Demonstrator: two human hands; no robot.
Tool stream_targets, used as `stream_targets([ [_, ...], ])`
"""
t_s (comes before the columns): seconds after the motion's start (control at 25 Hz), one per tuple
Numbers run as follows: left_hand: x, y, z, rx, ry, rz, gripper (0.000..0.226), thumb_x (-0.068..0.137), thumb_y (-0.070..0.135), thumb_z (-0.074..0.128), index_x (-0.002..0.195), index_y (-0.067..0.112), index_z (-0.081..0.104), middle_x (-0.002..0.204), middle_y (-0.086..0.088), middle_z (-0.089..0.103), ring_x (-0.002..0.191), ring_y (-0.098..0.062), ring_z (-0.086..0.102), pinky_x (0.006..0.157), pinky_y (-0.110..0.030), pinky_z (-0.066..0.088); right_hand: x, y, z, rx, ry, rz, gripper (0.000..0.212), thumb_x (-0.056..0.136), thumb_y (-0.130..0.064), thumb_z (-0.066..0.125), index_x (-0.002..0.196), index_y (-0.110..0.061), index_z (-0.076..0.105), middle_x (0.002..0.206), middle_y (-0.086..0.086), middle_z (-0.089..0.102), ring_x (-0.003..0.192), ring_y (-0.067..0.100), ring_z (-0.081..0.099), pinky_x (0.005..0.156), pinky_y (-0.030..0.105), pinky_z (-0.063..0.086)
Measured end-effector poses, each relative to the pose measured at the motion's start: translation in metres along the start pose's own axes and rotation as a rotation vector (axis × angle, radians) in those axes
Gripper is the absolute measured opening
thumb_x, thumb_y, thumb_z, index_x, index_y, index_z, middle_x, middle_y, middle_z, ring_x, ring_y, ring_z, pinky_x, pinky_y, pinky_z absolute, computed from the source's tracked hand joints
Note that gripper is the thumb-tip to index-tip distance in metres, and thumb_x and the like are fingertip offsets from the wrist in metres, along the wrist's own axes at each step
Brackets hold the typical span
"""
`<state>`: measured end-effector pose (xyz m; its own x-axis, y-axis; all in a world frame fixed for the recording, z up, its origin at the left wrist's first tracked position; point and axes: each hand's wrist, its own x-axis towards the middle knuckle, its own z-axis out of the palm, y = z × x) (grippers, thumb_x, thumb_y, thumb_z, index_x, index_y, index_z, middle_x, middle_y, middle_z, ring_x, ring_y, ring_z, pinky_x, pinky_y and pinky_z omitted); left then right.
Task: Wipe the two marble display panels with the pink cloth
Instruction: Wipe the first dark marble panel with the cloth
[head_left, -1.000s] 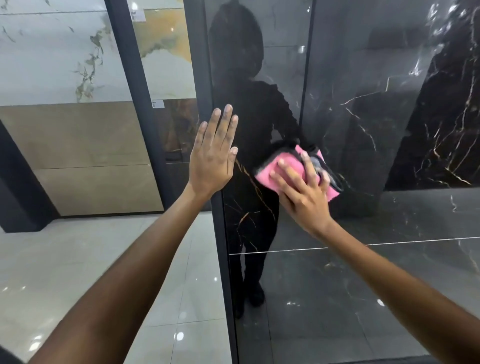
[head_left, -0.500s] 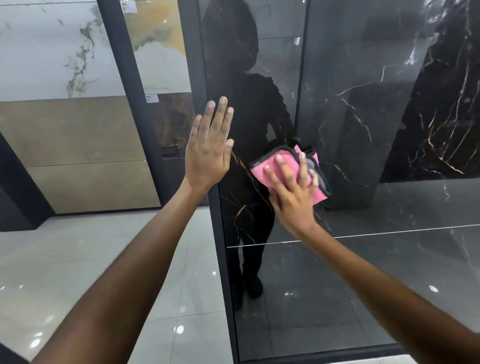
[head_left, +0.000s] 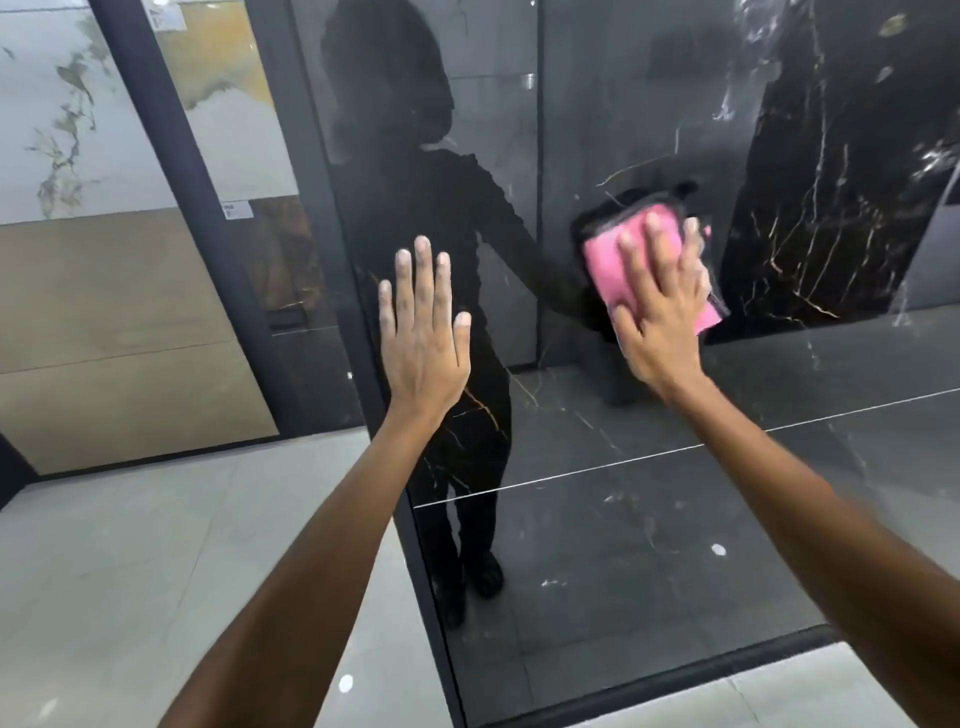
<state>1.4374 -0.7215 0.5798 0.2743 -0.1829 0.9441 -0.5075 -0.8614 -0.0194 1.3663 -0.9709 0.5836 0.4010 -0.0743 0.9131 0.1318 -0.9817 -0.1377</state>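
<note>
A tall glossy black marble display panel (head_left: 597, 519) with gold and white veins fills the middle and right of the head view; it mirrors a dark figure. My right hand (head_left: 660, 306) lies flat with spread fingers on the pink cloth (head_left: 610, 260), pressing it against the panel at mid height. The cloth has a dark edge and looks blurred. My left hand (head_left: 423, 338) rests flat, fingers straight and together, on the panel near its left frame. A second panel (head_left: 244, 135), cream with gold veining above brown, stands behind to the left in a dark frame.
Pale glossy floor tiles (head_left: 156, 571) spread at lower left and under the panel's bottom rail (head_left: 675, 691). A dark metal post (head_left: 171, 156) separates the rear panels. Beige and white marble slabs (head_left: 93, 312) line the far left wall.
My right hand has slid the pink cloth to the right across the black panel. The left hand stays flat near the panel's left edge. The camera has shifted, showing more of the bottom rail.
</note>
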Motion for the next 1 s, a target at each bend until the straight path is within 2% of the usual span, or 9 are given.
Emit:
stream_targets([
  [0.08,-0.005,0.001,0.011,0.095,0.019,0.011,0.059,0.104,0.032,0.028,0.154,0.007,0.007,0.159,-0.016,0.022,0.149,-0.028,0.004,0.121,-0.041,-0.006,-0.03,-0.015,0.02,0.035,0.088,0.191,0.079,0.079,-0.024,0.047,0.152,-0.025,0.019,0.163,0.003,0.003,0.147,0.039,-0.008,0.107,0.068,0.016],
  [0.24,-0.006,0.001,0.012,0.079,0.049,0.002,0.06,0.105,0.033,0.024,0.155,0.008,0.004,0.159,-0.015,0.022,0.147,-0.032,0.015,0.12,-0.042,-0.006,-0.193,-0.021,0.065,-0.316,-0.387,-0.414,0.122,0.057,-0.018,0.075,0.155,-0.029,0.004,0.163,-0.005,-0.01,0.147,0.039,-0.012,0.103,0.07,0.021],
  [0.32,-0.008,0.001,0.013,0.077,0.055,-0.003,0.059,0.105,0.034,0.023,0.155,0.008,0.003,0.16,-0.015,0.022,0.147,-0.033,0.016,0.12,-0.043,-0.006,-0.19,0.02,0.055,-0.305,-0.379,-0.51,0.129,0.055,-0.01,0.08,0.156,-0.028,0.002,0.163,-0.005,-0.001,0.147,0.04,0.004,0.105,0.066,0.025],
  [0.44,-0.009,0.001,0.015,0.089,0.06,-0.009,0.059,0.106,0.034,0.021,0.155,0.01,-0.001,0.16,-0.014,0.022,0.147,-0.033,0.018,0.12,-0.044,-0.004,-0.122,0.075,0.024,-0.044,-0.1,0.159,0.084,0.083,-0.027,0.052,0.156,-0.017,0.013,0.162,0.005,0.007,0.145,0.043,0.01,0.12,0.047,0.012],
  [0.56,-0.01,0.002,0.016,0.074,0.064,-0.008,0.059,0.106,0.034,0.021,0.155,0.011,-0.004,0.16,-0.014,0.021,0.147,-0.033,0.017,0.12,-0.045,-0.004,-0.103,0.058,0.022,0.203,0.126,0.792,0.077,0.091,-0.04,0.038,0.154,-0.005,0.01,0.161,0.017,-0.001,0.148,0.039,-0.003,0.116,0.023,-0.008],
  [0.64,-0.009,0.001,0.016,0.074,0.058,-0.009,0.059,0.106,0.034,0.021,0.155,0.012,-0.004,0.161,-0.013,0.019,0.147,-0.033,0.015,0.12,-0.045,-0.004,-0.135,-0.004,0.05,0.181,0.012,0.715,0.073,0.094,-0.042,0.037,0.155,-0.014,0.008,0.162,0.015,-0.005,0.148,0.038,-0.009,0.118,0.04,-0.001],
  [0.8,-0.009,0.0,0.017,0.066,0.072,0.006,0.058,0.106,0.034,0.02,0.155,0.013,-0.004,0.161,-0.012,0.017,0.148,-0.032,0.014,0.12,-0.046,-0.004,-0.122,-0.006,0.049,-0.08,-0.165,-0.153,0.065,0.091,-0.033,0.044,0.151,-0.023,0.021,0.163,0.004,0.009,0.144,0.048,0.006,0.11,0.066,0.021],
  [0.88,-0.009,0.0,0.018,0.07,0.075,0.008,0.058,0.106,0.034,0.02,0.155,0.013,-0.004,0.161,-0.011,0.016,0.148,-0.031,0.012,0.12,-0.046,-0.004,-0.046,0.036,0.011,-0.1,-0.009,0.019,0.068,0.085,-0.03,0.046,0.15,-0.018,0.029,0.159,0.012,0.022,0.142,0.051,0.011,0.107,0.067,0.024],
  [1.0,-0.01,-0.001,0.02,0.087,0.08,0.001,0.059,0.106,0.035,0.02,0.155,0.012,-0.004,0.162,-0.008,0.006,0.15,-0.027,-0.002,0.12,-0.045,-0.007,0.04,0.052,-0.029,0.093,0.224,0.718,0.076,0.081,-0.027,0.039,0.154,-0.018,0.021,0.163,0.007,0.011,0.148,0.039,0.001,0.111,0.064,0.017],
])
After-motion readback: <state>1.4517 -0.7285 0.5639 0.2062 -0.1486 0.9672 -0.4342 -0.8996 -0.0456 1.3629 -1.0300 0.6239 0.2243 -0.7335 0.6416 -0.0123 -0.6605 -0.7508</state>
